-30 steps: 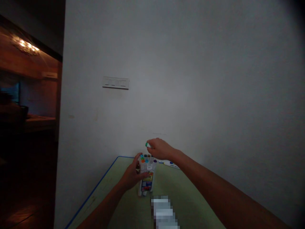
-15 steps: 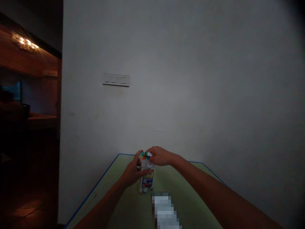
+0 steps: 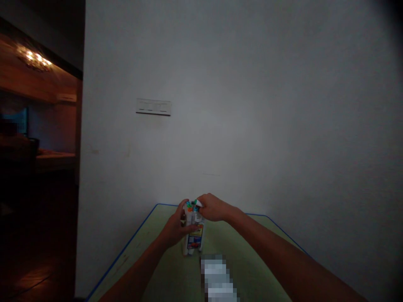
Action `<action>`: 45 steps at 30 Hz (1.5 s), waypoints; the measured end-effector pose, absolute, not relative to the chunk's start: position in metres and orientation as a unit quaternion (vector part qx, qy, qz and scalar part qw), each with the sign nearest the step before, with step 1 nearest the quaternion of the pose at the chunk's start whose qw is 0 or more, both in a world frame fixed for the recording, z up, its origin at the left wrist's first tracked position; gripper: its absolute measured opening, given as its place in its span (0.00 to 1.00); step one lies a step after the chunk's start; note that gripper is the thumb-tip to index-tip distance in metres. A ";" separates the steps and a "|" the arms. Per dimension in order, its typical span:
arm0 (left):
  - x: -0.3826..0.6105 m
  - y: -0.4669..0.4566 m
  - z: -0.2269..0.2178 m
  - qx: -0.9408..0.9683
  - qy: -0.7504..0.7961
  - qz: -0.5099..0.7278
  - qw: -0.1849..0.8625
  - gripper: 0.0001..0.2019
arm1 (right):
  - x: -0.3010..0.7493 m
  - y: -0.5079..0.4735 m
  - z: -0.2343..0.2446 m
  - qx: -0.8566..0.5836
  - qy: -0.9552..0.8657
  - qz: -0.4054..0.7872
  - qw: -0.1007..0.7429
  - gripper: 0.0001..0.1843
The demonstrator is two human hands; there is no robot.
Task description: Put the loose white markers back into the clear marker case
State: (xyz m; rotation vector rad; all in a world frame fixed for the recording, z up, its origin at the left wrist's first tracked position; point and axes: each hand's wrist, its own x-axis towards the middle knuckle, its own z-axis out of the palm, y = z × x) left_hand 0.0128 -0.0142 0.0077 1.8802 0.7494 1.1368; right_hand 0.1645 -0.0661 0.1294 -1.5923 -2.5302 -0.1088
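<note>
- So, head view: marker case (image 3: 195, 235) stands on green table (image 3: 149, 256) near the wall (image 3: 252, 105); L hand (image 3: 175, 227) grips it, thumb (image 3: 190, 228) across the front, fingers round the side.
- R hand (image 3: 211, 206) pinches white, green-capped marker (image 3: 198, 203) at top of case, next to the other caps (image 3: 189, 209); touching or not, can't tell.
- Handling: case prob. light, stiff-ish plastic, slick, may crack if squeezed hard; best held round its sides, low. Marker prob. v. light, smooth, hard; grip the barrel.
- Hidden: some L fingertips, marker's far end behind R hand. Label (image 3: 195, 242) text unreadable, pixelated item (image 3: 218, 277) unidentifiable, both forearms (image 3: 270, 247) cut off by frame.
</note>
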 end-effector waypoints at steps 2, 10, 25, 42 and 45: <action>0.013 -0.014 0.008 0.742 0.295 0.448 0.402 0.44 | 0.164 -0.066 0.129 -0.534 -0.841 -0.048 0.071 0.13; 0.014 -0.011 0.006 0.744 0.291 0.452 0.397 0.44 | 0.162 -0.067 0.129 -0.547 -0.833 -0.065 0.049 0.14; 0.013 -0.015 0.008 0.739 0.285 0.451 0.410 0.45 | 0.165 -0.059 0.148 -0.552 -0.824 -0.076 0.106 0.13; 0.013 -0.014 0.008 0.740 0.290 0.450 0.406 0.45 | 0.163 -0.055 0.150 -0.558 -0.712 0.137 0.404 0.24; 0.013 -0.013 0.008 0.743 0.293 0.452 0.396 0.45 | 0.161 -0.052 0.134 -0.566 -0.727 0.153 0.356 0.17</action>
